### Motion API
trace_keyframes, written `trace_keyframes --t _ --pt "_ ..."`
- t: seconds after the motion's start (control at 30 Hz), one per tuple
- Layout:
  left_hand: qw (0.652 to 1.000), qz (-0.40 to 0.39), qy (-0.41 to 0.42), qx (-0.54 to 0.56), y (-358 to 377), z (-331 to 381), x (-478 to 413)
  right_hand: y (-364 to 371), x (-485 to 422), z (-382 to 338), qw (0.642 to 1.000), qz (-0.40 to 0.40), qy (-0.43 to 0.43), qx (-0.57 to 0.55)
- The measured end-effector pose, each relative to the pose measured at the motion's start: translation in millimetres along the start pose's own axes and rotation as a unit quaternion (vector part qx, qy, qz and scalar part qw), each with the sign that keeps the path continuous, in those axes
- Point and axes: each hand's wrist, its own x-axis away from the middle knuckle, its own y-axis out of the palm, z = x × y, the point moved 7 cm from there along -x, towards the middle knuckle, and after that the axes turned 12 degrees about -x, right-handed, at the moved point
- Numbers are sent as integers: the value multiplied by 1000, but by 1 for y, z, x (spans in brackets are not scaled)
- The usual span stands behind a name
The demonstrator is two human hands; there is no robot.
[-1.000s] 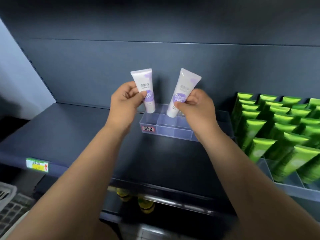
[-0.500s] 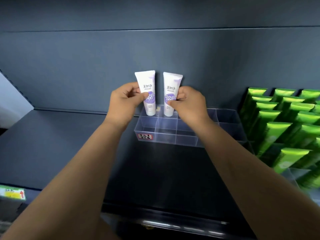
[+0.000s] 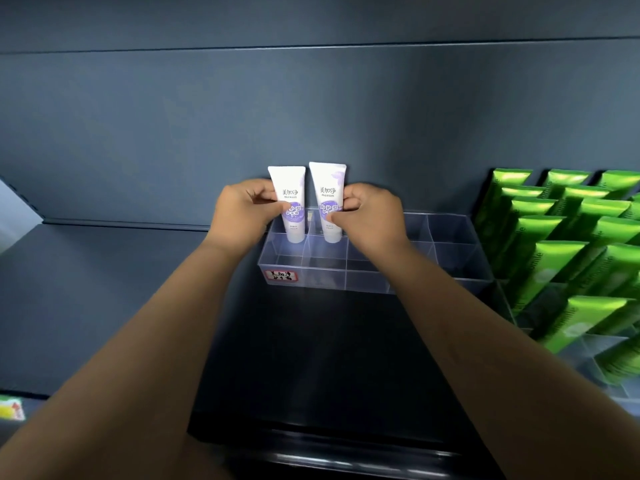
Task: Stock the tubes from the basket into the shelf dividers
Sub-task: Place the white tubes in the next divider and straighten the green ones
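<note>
Grip: the left hand [image 3: 246, 211], at centre frame, pinches the left white tube [image 3: 289, 187] between thumb and curled fingers at the purple band of its label. The right hand [image 3: 370, 216], just right of centre, pinches the right white tube [image 3: 328, 181] in the same way. Both hands are closed on their tubes, and both bare forearms run in from the lower corners of the frame.

Dark grey back panel [image 3: 311, 116]: fills the upper half of the frame, with one horizontal seam near the top.

Dark shelf [image 3: 104, 289]: spans the middle and lower frame. Its front edge is glossy at the bottom centre.

Green tubes [image 3: 561, 251]: ranked in tilted rows along the right edge of the frame, in clear dividers of their own.

Clear divider tray [image 3: 450, 268]: sits on the shelf at centre right, against the back panel and just left of the green tubes. It is split into rows of small compartments.

White tubes: both stand upright, crimped end up and cap down, side by side and nearly touching. The left one has its lower end in the rear left corner compartment of the tray. The right one is in the compartment next to it on the right. Whether the caps rest on the tray floor cannot be told.

Handwritten label [image 3: 281, 276]: white with a red border, on the front left corner of the tray.

Price tag [image 3: 10, 408]: green and yellow, blurred, at the lower left edge of the frame.
</note>
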Motion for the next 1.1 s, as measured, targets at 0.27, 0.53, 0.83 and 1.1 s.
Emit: trace_keyframes --t 0.27,0.53,0.83,1.1 --pt "999 14 -47 17 3 -7 -2 0 0 6 1000 7 11 4" --pt "998 25 -49 22 2 -4 1 2 0 4 999 9 -3 40" --pt "998 44 -46 0 -1 4 5 2 -1 3 995 28 -13 94" --pt "998 39 -38 1 0 5 7 5 0 2 994 14 -10 110"
